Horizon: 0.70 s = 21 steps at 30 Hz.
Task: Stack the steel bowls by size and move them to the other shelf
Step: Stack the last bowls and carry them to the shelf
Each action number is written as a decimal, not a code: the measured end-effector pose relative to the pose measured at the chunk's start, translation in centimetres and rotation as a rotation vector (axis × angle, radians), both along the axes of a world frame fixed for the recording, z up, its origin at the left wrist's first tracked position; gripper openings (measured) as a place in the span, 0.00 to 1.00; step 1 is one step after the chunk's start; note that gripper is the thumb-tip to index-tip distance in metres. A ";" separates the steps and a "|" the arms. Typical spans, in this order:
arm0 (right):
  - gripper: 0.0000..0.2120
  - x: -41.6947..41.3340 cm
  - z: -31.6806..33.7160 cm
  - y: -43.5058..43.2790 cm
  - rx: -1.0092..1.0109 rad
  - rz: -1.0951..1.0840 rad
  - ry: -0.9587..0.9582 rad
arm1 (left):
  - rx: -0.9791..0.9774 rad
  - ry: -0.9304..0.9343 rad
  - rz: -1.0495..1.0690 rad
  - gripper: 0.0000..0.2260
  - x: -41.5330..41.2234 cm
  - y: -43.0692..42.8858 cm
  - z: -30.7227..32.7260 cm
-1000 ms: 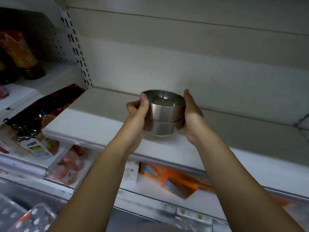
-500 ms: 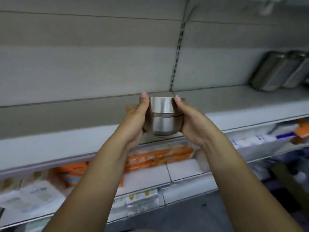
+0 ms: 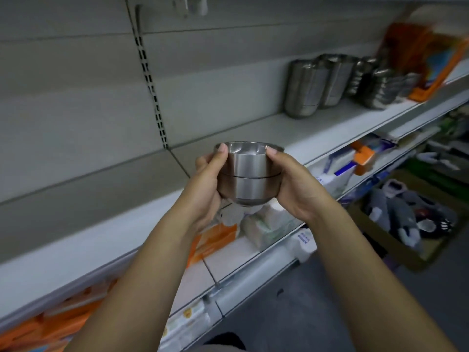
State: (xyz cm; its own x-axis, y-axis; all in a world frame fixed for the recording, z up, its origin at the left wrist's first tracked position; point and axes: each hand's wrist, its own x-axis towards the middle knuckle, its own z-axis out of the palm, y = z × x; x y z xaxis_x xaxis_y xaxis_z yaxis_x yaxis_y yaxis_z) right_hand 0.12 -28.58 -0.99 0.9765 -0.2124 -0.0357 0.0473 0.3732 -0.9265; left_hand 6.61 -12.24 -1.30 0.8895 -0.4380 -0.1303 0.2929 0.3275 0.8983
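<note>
Two nested steel bowls (image 3: 250, 175) are held in the air in front of the white shelf (image 3: 274, 128), one sitting inside the other. My left hand (image 3: 206, 184) grips their left side and my right hand (image 3: 294, 184) grips their right side, thumbs on the upper rim. Further right on the same shelf stand tall stacks of steel bowls (image 3: 304, 88), with more steel stacks (image 3: 378, 83) behind them.
An orange package (image 3: 431, 59) stands at the shelf's far right. A slotted upright (image 3: 151, 82) divides the back panel. The lower shelf holds orange boxes (image 3: 215, 240) and white packs (image 3: 266, 224). A cardboard box of goods (image 3: 411, 219) sits on the floor at right.
The view has swung right along the shelf with the bowls still in both hands. The steel stacks at right are now closer and more of them show.
</note>
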 end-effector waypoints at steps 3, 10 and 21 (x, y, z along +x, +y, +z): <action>0.44 0.6 0.2 -2.1 -0.025 -0.059 0.000 | 0.015 -0.050 -0.039 0.30 1.2 -2.2 0.2; 0.38 2.5 0.3 -6.9 -0.060 -0.157 0.032 | 0.034 -0.130 -0.114 0.31 4.7 -7.9 0.8; 0.39 4.8 -1.3 -15.5 -0.043 -0.282 0.108 | 0.071 -0.166 -0.089 0.34 6.7 -17.5 -0.8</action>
